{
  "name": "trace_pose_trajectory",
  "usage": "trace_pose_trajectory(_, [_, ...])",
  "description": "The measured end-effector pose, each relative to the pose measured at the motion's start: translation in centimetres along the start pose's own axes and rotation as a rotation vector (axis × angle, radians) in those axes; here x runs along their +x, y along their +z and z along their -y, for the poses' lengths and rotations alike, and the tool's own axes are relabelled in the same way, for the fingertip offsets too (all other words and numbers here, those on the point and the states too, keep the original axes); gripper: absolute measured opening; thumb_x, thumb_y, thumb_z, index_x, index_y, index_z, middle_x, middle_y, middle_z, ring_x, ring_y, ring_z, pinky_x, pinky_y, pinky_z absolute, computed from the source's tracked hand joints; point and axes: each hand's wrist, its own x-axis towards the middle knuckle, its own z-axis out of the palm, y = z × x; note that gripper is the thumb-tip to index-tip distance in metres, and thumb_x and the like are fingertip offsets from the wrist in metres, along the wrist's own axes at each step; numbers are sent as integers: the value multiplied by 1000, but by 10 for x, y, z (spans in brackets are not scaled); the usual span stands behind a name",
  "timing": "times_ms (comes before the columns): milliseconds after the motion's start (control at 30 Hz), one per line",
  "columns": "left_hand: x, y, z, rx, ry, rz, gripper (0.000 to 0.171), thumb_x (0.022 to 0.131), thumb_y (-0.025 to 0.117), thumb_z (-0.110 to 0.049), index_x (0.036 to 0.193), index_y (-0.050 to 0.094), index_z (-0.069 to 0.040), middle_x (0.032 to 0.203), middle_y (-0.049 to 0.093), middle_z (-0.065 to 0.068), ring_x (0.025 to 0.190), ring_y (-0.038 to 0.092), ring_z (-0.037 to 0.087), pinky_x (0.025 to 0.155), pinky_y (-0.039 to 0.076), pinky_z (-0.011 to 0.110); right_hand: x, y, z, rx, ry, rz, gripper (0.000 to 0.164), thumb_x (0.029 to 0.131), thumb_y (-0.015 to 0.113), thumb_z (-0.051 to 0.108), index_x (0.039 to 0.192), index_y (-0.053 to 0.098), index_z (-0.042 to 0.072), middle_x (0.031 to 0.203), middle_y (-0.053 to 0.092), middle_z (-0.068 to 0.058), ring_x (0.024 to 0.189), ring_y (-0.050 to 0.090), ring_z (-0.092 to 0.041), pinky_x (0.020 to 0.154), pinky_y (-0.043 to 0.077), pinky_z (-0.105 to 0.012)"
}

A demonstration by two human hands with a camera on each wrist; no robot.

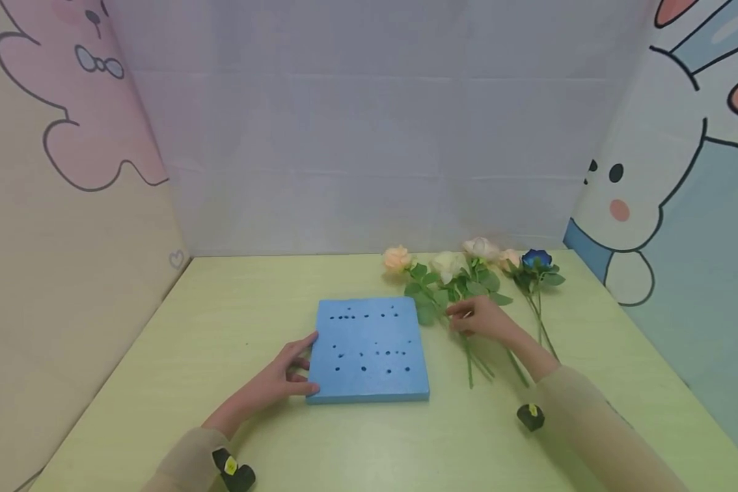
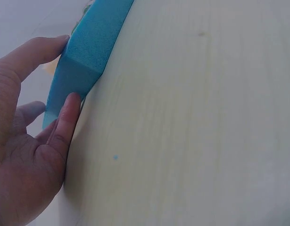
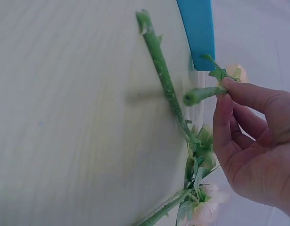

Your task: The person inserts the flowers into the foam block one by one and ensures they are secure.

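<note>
A square blue foam block [image 1: 369, 342] with several rows of small dark holes lies flat on the table. My left hand [image 1: 283, 372] rests against its left side, fingers spread and fingertips touching the edge; the left wrist view shows those fingers on the block's side [image 2: 81, 61]. Just right of the block, my right hand [image 1: 480, 320] pinches a green stem [image 3: 203, 94] between thumb and fingers. Leaves and a peach rose [image 1: 396, 260] extend beyond that grip toward the back. Another cut stem [image 3: 159, 66] lies close to the pinched one in the right wrist view.
Behind my right hand lie a cream rose [image 1: 447, 265], a pale pink rose [image 1: 481, 249] and another peach bloom [image 1: 509, 258]. A blue rose [image 1: 536, 259] lies farther right, its stems pointing forward. A pale curtain [image 1: 369, 137] hangs behind the table [image 1: 240, 301].
</note>
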Motion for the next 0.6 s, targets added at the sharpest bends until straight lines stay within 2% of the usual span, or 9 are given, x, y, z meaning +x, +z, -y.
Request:
trace_pose_trajectory(267, [-2, 1, -2, 2, 4, -9, 94, 87, 76, -30, 159, 16, -31, 152, 30, 15, 119, 54, 26, 101, 50, 44, 7, -2, 13, 8, -14, -46, 38, 94, 64, 11, 128, 61, -7, 109, 67, -22, 92, 69, -26, 78, 60, -34])
trace_pose_trajectory(600, [-1, 2, 1, 9, 6, -18, 95, 86, 77, -30, 159, 17, -30, 152, 30, 15, 119, 53, 26, 102, 49, 44, 14, -1, 28, 72, -33, -103, 37, 93, 65, 9, 127, 60, -5, 110, 64, -21, 95, 67, -30, 79, 61, -34])
